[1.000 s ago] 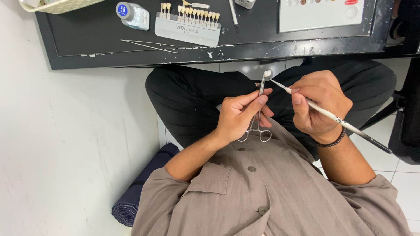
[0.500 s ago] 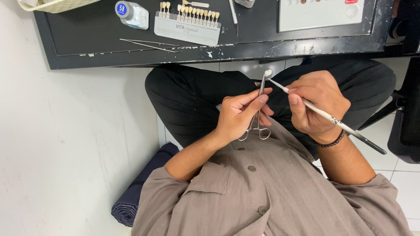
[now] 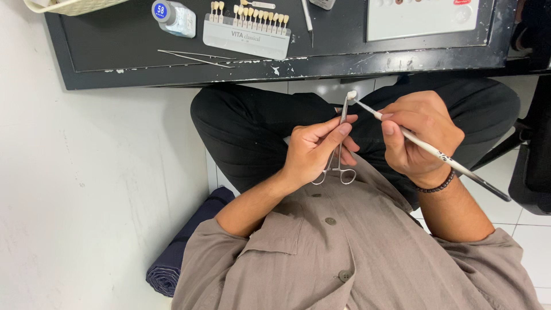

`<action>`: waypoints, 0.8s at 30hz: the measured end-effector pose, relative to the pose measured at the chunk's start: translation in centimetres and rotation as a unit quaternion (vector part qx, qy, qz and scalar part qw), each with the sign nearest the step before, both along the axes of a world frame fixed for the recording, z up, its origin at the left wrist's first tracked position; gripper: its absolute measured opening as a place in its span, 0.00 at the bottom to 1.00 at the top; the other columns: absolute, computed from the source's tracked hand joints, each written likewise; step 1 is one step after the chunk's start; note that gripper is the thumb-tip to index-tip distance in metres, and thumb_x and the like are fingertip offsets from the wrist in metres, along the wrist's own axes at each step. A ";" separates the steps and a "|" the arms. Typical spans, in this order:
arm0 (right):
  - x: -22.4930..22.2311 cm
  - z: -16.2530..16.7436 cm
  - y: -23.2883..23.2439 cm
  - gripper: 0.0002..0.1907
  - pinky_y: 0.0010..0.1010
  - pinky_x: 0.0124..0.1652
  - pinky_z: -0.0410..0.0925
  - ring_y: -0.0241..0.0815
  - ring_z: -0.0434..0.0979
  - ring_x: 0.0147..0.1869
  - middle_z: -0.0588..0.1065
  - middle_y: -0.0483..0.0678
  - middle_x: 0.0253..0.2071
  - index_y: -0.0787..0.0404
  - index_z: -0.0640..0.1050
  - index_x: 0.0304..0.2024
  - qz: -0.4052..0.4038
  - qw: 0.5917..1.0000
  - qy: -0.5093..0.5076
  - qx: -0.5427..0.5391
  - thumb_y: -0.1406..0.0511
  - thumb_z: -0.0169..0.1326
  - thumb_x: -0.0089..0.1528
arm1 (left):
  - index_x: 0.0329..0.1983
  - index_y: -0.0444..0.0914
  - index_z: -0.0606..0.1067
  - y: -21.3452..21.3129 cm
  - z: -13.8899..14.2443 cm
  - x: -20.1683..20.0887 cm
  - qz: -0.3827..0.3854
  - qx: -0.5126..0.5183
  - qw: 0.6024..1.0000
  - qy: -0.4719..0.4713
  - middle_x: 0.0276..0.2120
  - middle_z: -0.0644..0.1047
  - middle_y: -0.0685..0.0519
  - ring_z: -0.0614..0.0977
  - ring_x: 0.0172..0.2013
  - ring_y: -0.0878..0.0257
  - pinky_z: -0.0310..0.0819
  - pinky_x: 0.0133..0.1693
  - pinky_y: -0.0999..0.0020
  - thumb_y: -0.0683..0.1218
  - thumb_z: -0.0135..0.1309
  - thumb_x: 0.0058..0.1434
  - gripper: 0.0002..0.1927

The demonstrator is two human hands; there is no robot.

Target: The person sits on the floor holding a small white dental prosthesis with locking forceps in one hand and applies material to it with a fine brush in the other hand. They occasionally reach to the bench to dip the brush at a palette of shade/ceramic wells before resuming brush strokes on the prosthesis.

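My left hand [image 3: 314, 150] grips a pair of metal clamp forceps [image 3: 338, 155], rings toward my chest and jaws pointing up. A small white tooth-shaped piece [image 3: 351, 95] sits in the jaws. My right hand [image 3: 420, 136] holds a thin white-handled brush [image 3: 436, 154] like a pen. Its tip touches the white piece. Both hands hover over my lap, just below the edge of the black worktable [image 3: 115, 43].
On the table lie a tooth shade guide with several sample tabs [image 3: 248, 31], a small jar with a blue lid [image 3: 172, 16], metal tweezers [image 3: 195, 57], a white palette [image 3: 422, 18] and a basket corner [image 3: 69, 6]. A rolled dark cloth [image 3: 178, 252] lies on the floor at left.
Both hands keep their grips and hardly shift. The brush tip stays at the white piece in the forceps jaws.
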State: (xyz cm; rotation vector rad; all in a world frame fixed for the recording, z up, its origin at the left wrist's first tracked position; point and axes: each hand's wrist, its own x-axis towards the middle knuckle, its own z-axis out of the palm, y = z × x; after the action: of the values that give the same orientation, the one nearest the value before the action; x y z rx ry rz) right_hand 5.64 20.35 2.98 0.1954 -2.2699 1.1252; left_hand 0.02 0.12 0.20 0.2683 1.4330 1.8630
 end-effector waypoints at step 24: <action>-0.1 0.4 -0.1 0.06 0.33 0.39 0.70 0.49 0.79 0.42 0.78 0.54 0.37 0.67 0.74 0.39 -0.031 0.999 0.005 0.001 0.70 0.56 0.71 | 0.63 0.31 0.74 0.0 0.2 0.0 -0.003 -0.001 1.000 -0.020 0.33 0.83 0.45 0.88 0.31 0.58 0.84 0.33 0.70 0.48 0.48 0.76 0.19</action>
State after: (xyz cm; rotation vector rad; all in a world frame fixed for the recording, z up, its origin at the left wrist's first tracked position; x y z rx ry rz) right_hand 5.58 20.25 3.35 0.1291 -2.2534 1.0876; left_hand 0.02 0.14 0.38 0.2327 1.4064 1.8526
